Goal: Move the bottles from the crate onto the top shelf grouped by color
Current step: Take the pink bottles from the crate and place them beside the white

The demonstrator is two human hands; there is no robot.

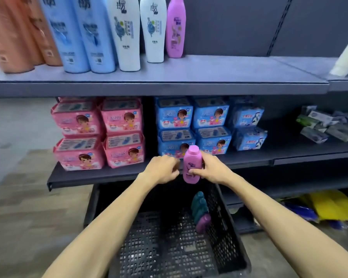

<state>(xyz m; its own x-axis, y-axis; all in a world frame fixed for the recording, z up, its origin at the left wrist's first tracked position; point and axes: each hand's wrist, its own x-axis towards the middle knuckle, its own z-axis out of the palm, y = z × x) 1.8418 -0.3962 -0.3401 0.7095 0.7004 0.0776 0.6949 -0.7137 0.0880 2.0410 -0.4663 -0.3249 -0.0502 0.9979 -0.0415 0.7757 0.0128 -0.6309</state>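
Head cam: right hand (pixel 210 169) has its fingers clamped round a small pink plastic bottle (pixel 191 165), held upright just above the black mesh plastic crate (pixel 227 227). Left hand (pixel 161 169) sits just beside the bottle, fingers loosely curled, gripping nothing. A teal bottle (pixel 198 205) and a purple bottle (pixel 203 223) lie in the crate.

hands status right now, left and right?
Left hand: loosely curled, empty, beside the pink bottle.
Right hand: grips the pink bottle.
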